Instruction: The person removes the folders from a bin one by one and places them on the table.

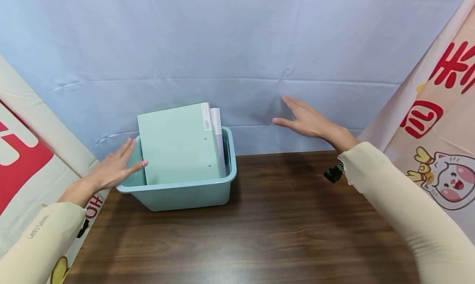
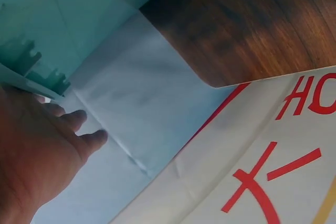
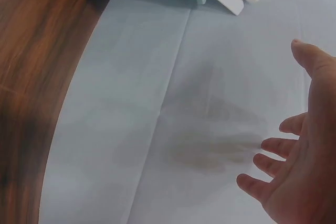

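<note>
A light teal plastic bin [image 1: 189, 196] stands on the brown table at left of centre in the head view. A mint green binder [image 1: 174, 148] with two rivets and a barcode label leans upright in it. Behind that, a lilac binder [image 1: 219, 142] shows only its edge. My left hand [image 1: 115, 164], fingers extended, is at the bin's left rim; whether it touches is unclear. In the left wrist view its fingers are just below the bin rim [image 2: 31, 83]. Well to the right of the bin, my right hand [image 1: 306, 121] hovers with thumb and fingers spread, holding nothing.
Pale blue cloth [image 1: 237, 61] hangs behind the table [image 1: 259, 234]. Printed banners flank it: a red and white one [image 1: 22, 164] at left and a pink one [image 1: 441, 152] with a cartoon cat at right. A black strap piece [image 1: 334, 172] sits at my right wrist.
</note>
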`<action>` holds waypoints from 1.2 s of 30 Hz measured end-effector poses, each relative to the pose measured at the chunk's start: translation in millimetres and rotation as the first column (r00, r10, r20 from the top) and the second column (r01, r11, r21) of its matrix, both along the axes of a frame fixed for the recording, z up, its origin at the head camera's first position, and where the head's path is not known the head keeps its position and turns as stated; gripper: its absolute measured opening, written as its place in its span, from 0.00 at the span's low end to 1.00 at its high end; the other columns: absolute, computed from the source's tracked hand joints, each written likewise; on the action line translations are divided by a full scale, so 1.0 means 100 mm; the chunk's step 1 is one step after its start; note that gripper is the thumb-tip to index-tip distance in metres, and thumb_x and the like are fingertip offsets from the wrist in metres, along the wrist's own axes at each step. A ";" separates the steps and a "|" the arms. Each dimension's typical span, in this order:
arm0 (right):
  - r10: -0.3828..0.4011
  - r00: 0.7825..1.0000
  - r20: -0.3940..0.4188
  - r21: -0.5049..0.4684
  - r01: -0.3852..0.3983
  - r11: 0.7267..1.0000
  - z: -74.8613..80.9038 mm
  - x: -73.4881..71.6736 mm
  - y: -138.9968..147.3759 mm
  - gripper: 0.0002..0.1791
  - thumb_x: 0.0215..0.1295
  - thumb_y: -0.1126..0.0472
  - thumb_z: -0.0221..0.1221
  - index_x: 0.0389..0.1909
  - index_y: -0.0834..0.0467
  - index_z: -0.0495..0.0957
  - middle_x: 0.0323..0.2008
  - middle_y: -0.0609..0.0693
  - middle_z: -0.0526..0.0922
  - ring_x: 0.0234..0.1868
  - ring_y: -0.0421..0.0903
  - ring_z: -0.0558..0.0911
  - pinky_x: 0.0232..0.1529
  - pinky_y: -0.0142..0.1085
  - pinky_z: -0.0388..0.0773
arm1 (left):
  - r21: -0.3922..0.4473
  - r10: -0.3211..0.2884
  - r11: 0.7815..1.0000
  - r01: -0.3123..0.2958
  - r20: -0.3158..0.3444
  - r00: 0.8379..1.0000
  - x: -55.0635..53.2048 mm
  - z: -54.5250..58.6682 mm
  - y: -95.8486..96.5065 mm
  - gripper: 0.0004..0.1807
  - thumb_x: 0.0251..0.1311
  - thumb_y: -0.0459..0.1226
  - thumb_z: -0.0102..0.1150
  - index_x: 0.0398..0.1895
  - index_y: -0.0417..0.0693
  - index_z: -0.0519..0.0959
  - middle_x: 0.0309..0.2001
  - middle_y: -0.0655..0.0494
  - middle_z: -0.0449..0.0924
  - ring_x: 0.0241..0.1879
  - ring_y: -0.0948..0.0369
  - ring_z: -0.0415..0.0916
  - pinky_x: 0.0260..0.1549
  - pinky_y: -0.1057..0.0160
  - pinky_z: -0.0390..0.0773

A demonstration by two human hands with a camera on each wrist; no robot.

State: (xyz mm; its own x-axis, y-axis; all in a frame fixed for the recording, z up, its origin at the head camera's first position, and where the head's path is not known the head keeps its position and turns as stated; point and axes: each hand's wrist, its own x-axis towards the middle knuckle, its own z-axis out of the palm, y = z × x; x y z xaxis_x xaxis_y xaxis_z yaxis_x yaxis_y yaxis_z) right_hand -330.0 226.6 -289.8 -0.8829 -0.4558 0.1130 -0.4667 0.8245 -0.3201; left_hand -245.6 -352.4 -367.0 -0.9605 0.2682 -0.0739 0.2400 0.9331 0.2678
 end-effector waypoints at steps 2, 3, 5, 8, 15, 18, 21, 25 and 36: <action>0.007 1.000 0.001 -0.023 -0.007 1.000 0.00 -0.01 -0.03 0.53 0.65 0.27 0.46 0.79 0.51 0.36 0.78 0.50 0.39 0.78 0.52 0.42 0.74 0.57 0.43 | 0.012 -0.001 1.000 0.001 0.002 1.000 0.00 -0.01 0.00 0.49 0.69 0.64 0.38 0.78 0.52 0.27 0.77 0.54 0.17 0.74 0.35 0.35 0.64 0.29 0.44; 0.011 1.000 0.003 -0.032 -0.010 0.999 0.00 -0.02 -0.05 0.52 0.65 0.27 0.46 0.79 0.51 0.36 0.78 0.49 0.39 0.78 0.52 0.42 0.74 0.57 0.43 | 0.013 -0.003 1.000 0.003 0.000 1.000 0.01 -0.01 0.01 0.49 0.69 0.64 0.38 0.78 0.53 0.27 0.77 0.55 0.17 0.74 0.35 0.36 0.63 0.28 0.46; 0.018 1.000 0.006 -0.057 -0.018 0.998 -0.01 -0.03 -0.08 0.52 0.66 0.28 0.46 0.79 0.51 0.37 0.78 0.50 0.40 0.78 0.52 0.42 0.74 0.56 0.42 | 0.016 -0.005 1.000 0.005 -0.002 1.000 0.01 -0.02 0.02 0.48 0.69 0.64 0.38 0.78 0.54 0.27 0.77 0.58 0.17 0.75 0.36 0.36 0.62 0.28 0.49; 0.022 1.000 0.015 -0.099 -0.020 0.995 -0.02 -0.06 -0.14 0.51 0.66 0.29 0.47 0.79 0.52 0.38 0.78 0.50 0.42 0.78 0.52 0.43 0.74 0.56 0.43 | 0.006 -0.009 1.000 0.009 -0.008 1.000 0.01 -0.02 0.03 0.48 0.69 0.64 0.38 0.77 0.55 0.26 0.76 0.60 0.16 0.75 0.37 0.37 0.60 0.27 0.52; 0.037 0.995 0.094 -0.240 -0.013 0.971 -0.07 -0.07 -0.26 0.50 0.66 0.29 0.48 0.79 0.49 0.41 0.78 0.46 0.47 0.77 0.49 0.49 0.73 0.55 0.49 | 0.003 -0.005 1.000 0.005 -0.027 1.000 0.02 -0.05 0.03 0.48 0.69 0.64 0.38 0.78 0.55 0.27 0.77 0.61 0.17 0.76 0.40 0.36 0.61 0.28 0.53; 0.053 0.991 0.123 -0.316 -0.012 0.949 -0.10 -0.08 -0.30 0.49 0.66 0.30 0.49 0.79 0.47 0.41 0.77 0.48 0.50 0.76 0.48 0.53 0.72 0.55 0.53 | -0.002 0.004 1.000 -0.004 -0.029 1.000 0.01 -0.06 0.03 0.48 0.69 0.65 0.37 0.78 0.56 0.27 0.77 0.63 0.17 0.75 0.40 0.37 0.58 0.28 0.56; 0.069 0.987 0.142 -0.377 -0.011 0.926 -0.13 -0.10 -0.33 0.48 0.65 0.30 0.50 0.79 0.46 0.42 0.76 0.48 0.54 0.75 0.48 0.56 0.70 0.55 0.57 | -0.006 0.015 1.000 -0.015 -0.022 1.000 0.01 -0.07 0.03 0.48 0.68 0.65 0.37 0.78 0.58 0.26 0.76 0.64 0.16 0.75 0.38 0.40 0.52 0.27 0.63; 0.098 0.982 0.161 -0.448 -0.015 0.894 -0.15 -0.14 -0.37 0.47 0.66 0.32 0.51 0.79 0.47 0.44 0.75 0.48 0.57 0.74 0.47 0.58 0.69 0.54 0.60 | -0.013 0.027 1.000 -0.027 -0.017 0.999 0.01 -0.07 0.02 0.47 0.68 0.66 0.36 0.77 0.60 0.26 0.76 0.65 0.16 0.74 0.37 0.42 0.46 0.29 0.68; 0.203 0.948 0.247 -0.659 0.011 0.752 -0.21 -0.21 -0.53 0.44 0.68 0.39 0.55 0.78 0.50 0.48 0.74 0.51 0.61 0.70 0.47 0.66 0.66 0.49 0.67 | -0.002 0.036 0.999 -0.036 -0.009 0.999 0.01 -0.10 0.03 0.47 0.68 0.66 0.35 0.77 0.60 0.25 0.76 0.65 0.16 0.73 0.34 0.42 0.49 0.23 0.60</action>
State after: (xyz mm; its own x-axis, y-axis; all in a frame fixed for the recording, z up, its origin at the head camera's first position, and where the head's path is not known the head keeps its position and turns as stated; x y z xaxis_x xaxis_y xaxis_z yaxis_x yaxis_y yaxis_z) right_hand -351.0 173.2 -311.1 -0.8776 -0.4509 0.1629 -0.3312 0.3245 -0.8860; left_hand -245.0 -349.8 -376.9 -0.9701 0.2336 -0.0656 0.2089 0.9417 0.2637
